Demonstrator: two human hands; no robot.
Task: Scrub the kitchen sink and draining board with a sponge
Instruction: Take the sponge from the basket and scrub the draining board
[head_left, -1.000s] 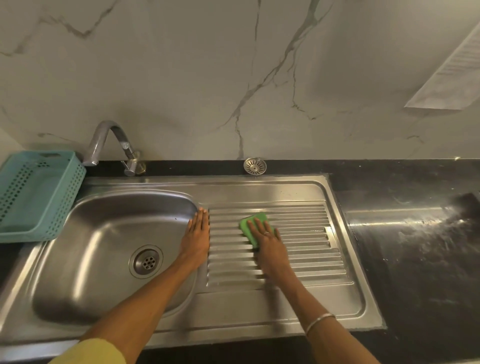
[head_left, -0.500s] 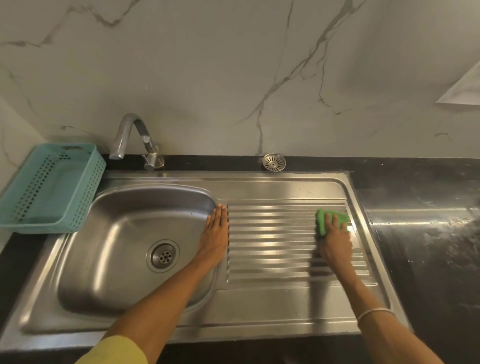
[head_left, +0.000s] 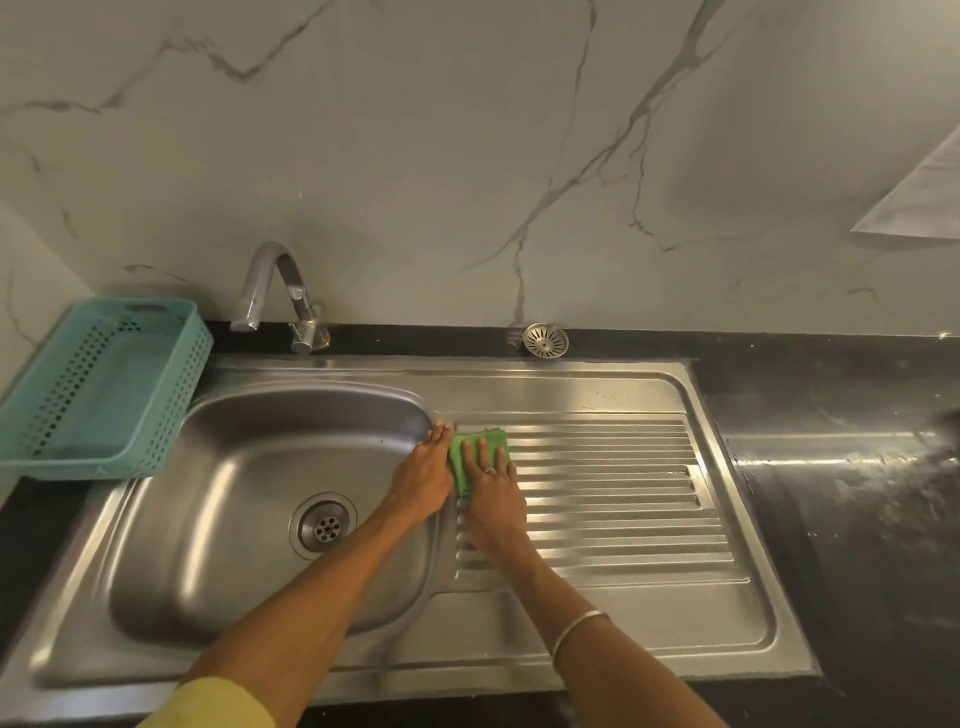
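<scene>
A green sponge lies flat on the ribbed steel draining board, at the board's far left corner beside the basin. My right hand presses down on the sponge with its fingers spread over it. My left hand rests flat on the ridge between the steel sink basin and the draining board, fingers together, touching the sponge's left edge and holding nothing. A round drain sits in the basin floor.
A curved steel tap stands behind the basin. A teal perforated basket sits on the counter at the left. A loose metal strainer lies behind the draining board. Black counter with pale smears extends right. Marble wall behind.
My right hand has swept the sponge from the draining board's right end back to its left end, beside my left hand. The left hand has stayed on the ridge.
</scene>
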